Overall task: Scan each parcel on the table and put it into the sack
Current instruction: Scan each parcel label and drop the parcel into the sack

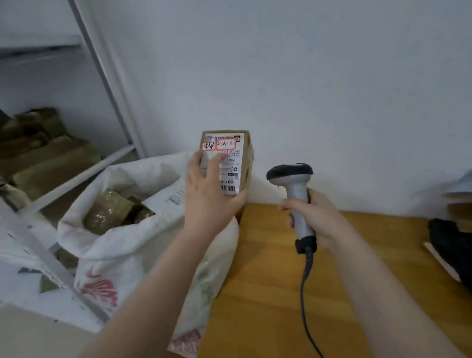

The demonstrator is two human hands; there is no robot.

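Parcel (236, 162) stands upright (label facing the camera), gripped by the left hand (208, 196) just right of the open sack (117, 239); the right hand (319, 218) clasps the barcode scanner (290, 173) alongside.

left hand (208, 191) grips parcel (232, 162) | right hand (317, 218) grips scanner (294, 192)

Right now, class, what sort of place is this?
Probably a parcel sorting room: a labelled brown cardboard parcel, a grey handheld barcode scanner, and an open white woven sack.
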